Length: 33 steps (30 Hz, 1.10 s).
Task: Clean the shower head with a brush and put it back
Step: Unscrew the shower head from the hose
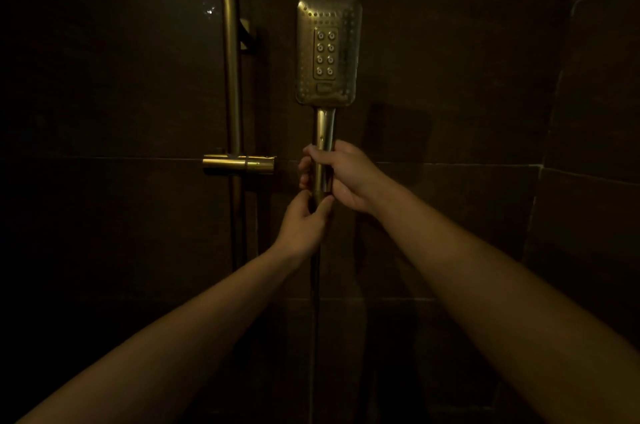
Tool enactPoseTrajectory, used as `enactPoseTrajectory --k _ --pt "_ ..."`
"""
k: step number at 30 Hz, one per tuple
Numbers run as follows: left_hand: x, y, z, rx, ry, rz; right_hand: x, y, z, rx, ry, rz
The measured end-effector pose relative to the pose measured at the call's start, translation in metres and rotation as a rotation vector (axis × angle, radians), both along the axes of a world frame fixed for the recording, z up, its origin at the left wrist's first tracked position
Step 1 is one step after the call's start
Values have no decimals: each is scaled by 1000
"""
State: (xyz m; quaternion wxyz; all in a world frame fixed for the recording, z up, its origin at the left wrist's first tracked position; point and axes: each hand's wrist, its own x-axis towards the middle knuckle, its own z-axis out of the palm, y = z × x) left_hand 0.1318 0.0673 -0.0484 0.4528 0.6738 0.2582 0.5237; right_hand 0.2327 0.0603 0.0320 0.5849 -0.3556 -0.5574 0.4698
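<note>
A brass-coloured rectangular shower head (328, 51) stands upright in front of the dark tiled wall, its nozzle face turned toward me. My right hand (341, 174) is wrapped around the middle of its handle. My left hand (304, 221) pinches the bottom end of the handle, where the dark hose (316, 302) joins and hangs straight down. The shower head is to the right of the slider bracket (239, 164) and not in it. No brush is in view.
A vertical brass rail (232, 70) runs up the wall at the left, with a wall mount (250, 37) near its top. Dark tiles cover the wall, and a corner lies at the far right (554, 112). The light is very dim.
</note>
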Motion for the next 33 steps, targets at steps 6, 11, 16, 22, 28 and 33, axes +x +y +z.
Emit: enactPoseTrajectory --k 6,11,16,22,28,33 --pt "-5 -15 -14 -2 74 59 -2 -8 -21 -44 25 45" --pt "-16 -28 -24 1 110 123 -18 -21 -29 -53 75 29" --pt "-42 -43 -37 -43 176 167 -50 -39 -32 -67 63 -75" --pt "-84 -71 -53 -152 152 79 -102 -65 -48 -115 38 -157" --pt "-124 -79 -67 -193 131 -77 -143 -92 -55 -75 84 -166" --pt "-143 -94 -65 -208 102 -147 -158 -108 -53 -53 82 -169"
